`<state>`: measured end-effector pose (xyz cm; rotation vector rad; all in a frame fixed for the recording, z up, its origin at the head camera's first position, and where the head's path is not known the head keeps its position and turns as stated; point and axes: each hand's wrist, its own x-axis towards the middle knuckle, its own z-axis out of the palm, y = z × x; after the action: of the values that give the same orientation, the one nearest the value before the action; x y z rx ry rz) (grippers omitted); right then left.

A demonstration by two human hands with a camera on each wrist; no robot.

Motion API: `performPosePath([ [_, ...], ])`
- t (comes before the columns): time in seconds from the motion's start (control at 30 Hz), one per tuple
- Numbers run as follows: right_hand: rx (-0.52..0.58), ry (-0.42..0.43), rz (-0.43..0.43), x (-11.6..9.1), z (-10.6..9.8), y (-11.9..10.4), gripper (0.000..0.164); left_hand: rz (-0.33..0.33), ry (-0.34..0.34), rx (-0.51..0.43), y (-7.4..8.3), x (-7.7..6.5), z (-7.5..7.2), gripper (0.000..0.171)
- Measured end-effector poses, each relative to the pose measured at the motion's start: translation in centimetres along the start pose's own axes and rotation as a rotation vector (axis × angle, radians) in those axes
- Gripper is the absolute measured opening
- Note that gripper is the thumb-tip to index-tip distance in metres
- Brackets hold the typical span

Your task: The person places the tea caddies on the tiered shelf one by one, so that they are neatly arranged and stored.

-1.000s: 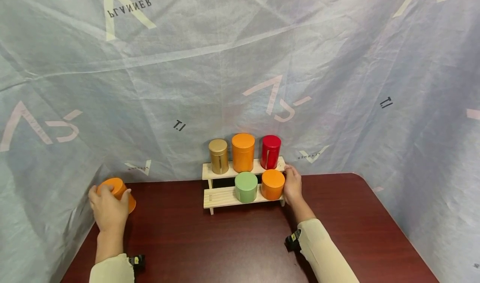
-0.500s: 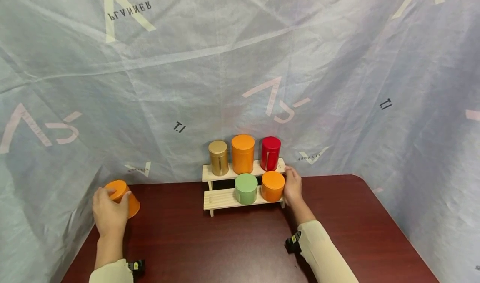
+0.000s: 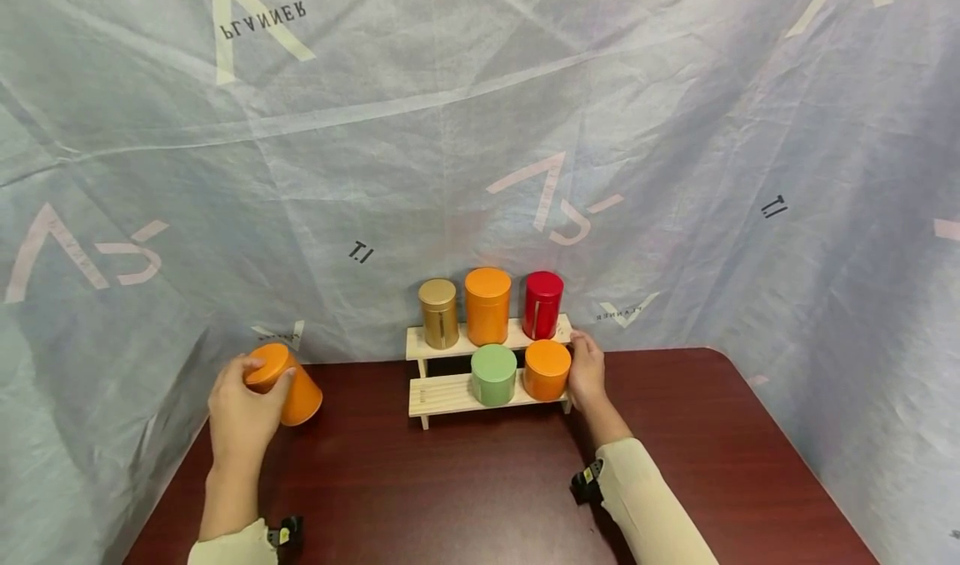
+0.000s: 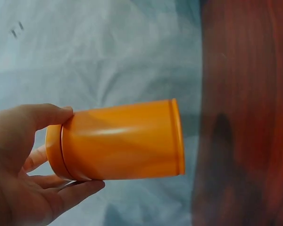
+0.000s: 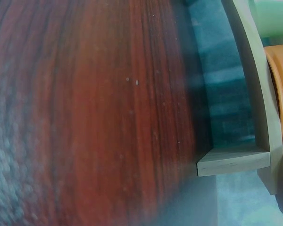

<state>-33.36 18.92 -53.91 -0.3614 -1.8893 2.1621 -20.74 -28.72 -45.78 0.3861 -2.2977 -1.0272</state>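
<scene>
My left hand grips a tall orange canister round its lid end. The canister leans, its base pointing right and down; in the left wrist view its base stands apart from the table, over a shadow. My right hand holds the right end of a two-step wooden rack, its fingers partly hidden. A gold canister, a tall orange tin and a red canister stand on the upper step. On the lower step, a green tin stands beside a short orange tin.
The dark red wooden table carries the rack near its back edge. A grey printed cloth hangs behind and along both sides. The left part of the rack's lower step is bare wood.
My left hand has moved right with the orange canister, which has come away from the table's left edge and still leans. The right hand and the rack have stayed in place.
</scene>
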Motion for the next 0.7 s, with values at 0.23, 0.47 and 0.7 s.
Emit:
performPosePath([
  [0.23,0.002,0.005,-0.012,0.1,0.1,0.1,0.039,0.022,-0.082,0.009,2.9,-1.0,-0.3,0.05],
  [0.47,-0.009,-0.014,0.011,-0.4,0.0,-0.5,0.041,0.101,-0.101,-0.025,5.1,-2.0,0.0,0.047],
  [0.7,-0.009,0.007,0.002,0.3,0.1,0.3,0.04,0.195,-0.102,-0.075,6.8,-2.9,0.9,0.041],
])
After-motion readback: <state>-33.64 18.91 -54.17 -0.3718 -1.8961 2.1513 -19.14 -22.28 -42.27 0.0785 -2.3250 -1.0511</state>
